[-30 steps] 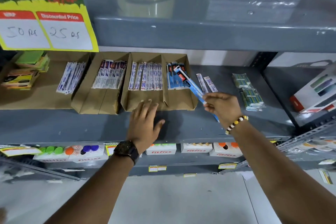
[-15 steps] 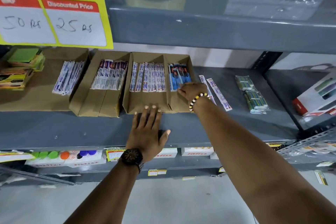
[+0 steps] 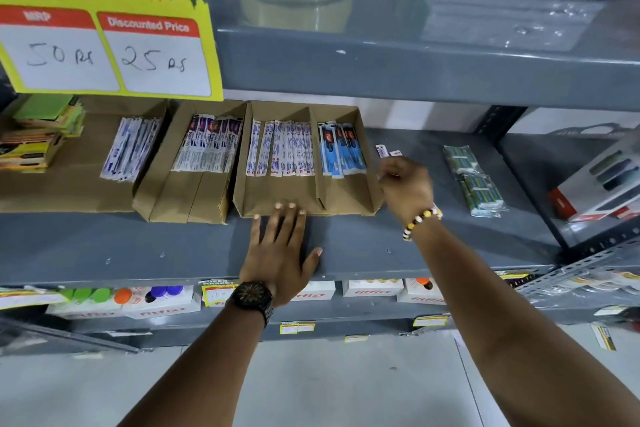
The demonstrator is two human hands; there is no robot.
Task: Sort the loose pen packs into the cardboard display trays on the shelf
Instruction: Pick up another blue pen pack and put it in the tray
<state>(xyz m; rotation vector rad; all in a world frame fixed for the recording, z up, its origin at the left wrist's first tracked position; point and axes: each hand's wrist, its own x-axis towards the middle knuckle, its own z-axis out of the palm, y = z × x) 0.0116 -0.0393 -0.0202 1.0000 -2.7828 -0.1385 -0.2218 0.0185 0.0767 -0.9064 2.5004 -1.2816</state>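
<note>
A divided cardboard tray [image 3: 349, 206] sits on the grey shelf [image 3: 173, 243]. Its right compartment holds blue pen packs [image 3: 341, 149] and its left compartment white ones [image 3: 280, 152]. My left hand [image 3: 280, 253] lies flat and open on the shelf, fingertips touching the tray's front wall. My right hand [image 3: 405, 184] is just right of the tray, fingers curled on two loose white pen packs [image 3: 381, 151]; only their top ends show. Further left, two more trays hold packs [image 3: 207, 146] [image 3: 131, 149].
Green wrapped packs [image 3: 474, 180] lie on the shelf to the right, and a boxed item [image 3: 602, 180] stands beyond the upright. A yellow price sign [image 3: 104, 45] hangs from the low upper shelf [image 3: 415, 62]. Notepads [image 3: 38, 135] are stacked far left.
My right hand put the blue pack into the tray's right compartment, then moved right onto the loose white packs. My left hand slid forward to the tray's front.
</note>
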